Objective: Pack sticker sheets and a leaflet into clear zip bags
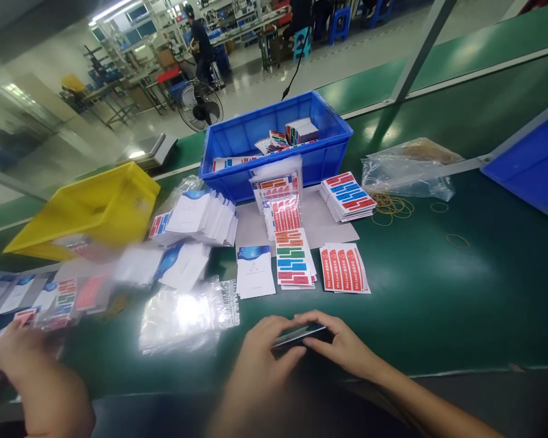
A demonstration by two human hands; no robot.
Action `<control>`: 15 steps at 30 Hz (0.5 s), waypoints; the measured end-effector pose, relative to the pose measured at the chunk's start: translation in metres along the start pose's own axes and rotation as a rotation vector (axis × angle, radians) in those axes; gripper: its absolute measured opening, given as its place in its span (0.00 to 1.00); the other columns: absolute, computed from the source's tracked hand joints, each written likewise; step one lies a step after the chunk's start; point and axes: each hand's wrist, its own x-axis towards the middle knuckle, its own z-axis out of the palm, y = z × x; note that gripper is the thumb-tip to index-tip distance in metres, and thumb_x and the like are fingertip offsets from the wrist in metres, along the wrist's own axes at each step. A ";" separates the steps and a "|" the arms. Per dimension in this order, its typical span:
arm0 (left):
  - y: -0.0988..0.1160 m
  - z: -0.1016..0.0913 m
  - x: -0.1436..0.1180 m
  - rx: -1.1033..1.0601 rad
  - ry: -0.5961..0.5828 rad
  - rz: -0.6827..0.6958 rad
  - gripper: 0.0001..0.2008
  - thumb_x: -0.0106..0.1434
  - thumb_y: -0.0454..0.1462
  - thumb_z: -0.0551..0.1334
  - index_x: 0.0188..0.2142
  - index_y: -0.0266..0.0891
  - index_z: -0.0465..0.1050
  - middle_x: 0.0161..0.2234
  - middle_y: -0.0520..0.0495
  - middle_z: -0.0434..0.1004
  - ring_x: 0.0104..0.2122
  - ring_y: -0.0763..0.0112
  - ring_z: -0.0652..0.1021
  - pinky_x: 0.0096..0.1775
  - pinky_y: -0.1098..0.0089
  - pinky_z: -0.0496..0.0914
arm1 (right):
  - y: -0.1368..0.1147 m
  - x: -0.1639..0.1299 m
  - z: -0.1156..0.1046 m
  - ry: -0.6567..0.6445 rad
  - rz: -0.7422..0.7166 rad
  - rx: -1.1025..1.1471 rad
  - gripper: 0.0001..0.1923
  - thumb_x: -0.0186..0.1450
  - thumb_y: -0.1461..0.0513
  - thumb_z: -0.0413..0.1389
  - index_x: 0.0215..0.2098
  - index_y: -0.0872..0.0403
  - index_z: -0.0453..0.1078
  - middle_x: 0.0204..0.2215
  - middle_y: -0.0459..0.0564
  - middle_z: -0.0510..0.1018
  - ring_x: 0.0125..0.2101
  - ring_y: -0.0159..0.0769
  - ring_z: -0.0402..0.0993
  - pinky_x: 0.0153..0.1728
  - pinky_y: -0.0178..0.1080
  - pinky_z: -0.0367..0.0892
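Note:
Near the table's front edge, my left hand [265, 353] and my right hand [340, 344] hold a thin flat sheet or small stack [300, 334] between fingers and thumbs. It is tilted almost edge-on, so its print is hidden. Beyond my hands lie a white booklet with a blue top [256, 274], a pile of multicoloured label sheets [295, 261] and red label sheets [344, 269]. Left of these, clear zip bags [187, 313] lie flat under glare. Behind the label sheets stands a bagged set of red labels [283, 213].
A blue bin [278, 164] holding label sheets stands at the back, with a yellow bin [86, 213] left of it. Booklet stacks [201, 219], banded labels [347, 196], rubber bands [393, 207] and a plastic bag [408, 167] lie around. Another person's hand [22, 347] works at far left.

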 end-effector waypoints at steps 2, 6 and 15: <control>-0.019 -0.007 -0.001 0.008 0.214 -0.121 0.09 0.63 0.41 0.58 0.40 0.42 0.72 0.40 0.46 0.77 0.40 0.65 0.75 0.41 0.66 0.71 | 0.000 -0.002 0.005 -0.028 0.014 0.032 0.05 0.65 0.61 0.56 0.37 0.52 0.74 0.38 0.50 0.80 0.42 0.41 0.75 0.47 0.43 0.68; -0.063 -0.016 -0.007 0.337 0.512 -0.370 0.13 0.64 0.45 0.55 0.39 0.39 0.69 0.37 0.44 0.73 0.34 0.63 0.75 0.33 0.65 0.69 | 0.002 -0.007 0.004 0.020 0.004 0.095 0.06 0.66 0.60 0.54 0.35 0.52 0.73 0.36 0.49 0.80 0.39 0.38 0.76 0.43 0.40 0.69; -0.095 -0.002 -0.008 0.534 0.409 -0.517 0.08 0.63 0.32 0.52 0.33 0.38 0.69 0.33 0.44 0.74 0.30 0.65 0.75 0.29 0.69 0.62 | 0.006 -0.001 0.010 0.002 0.040 0.025 0.08 0.68 0.59 0.52 0.40 0.51 0.72 0.41 0.48 0.79 0.43 0.39 0.74 0.47 0.40 0.67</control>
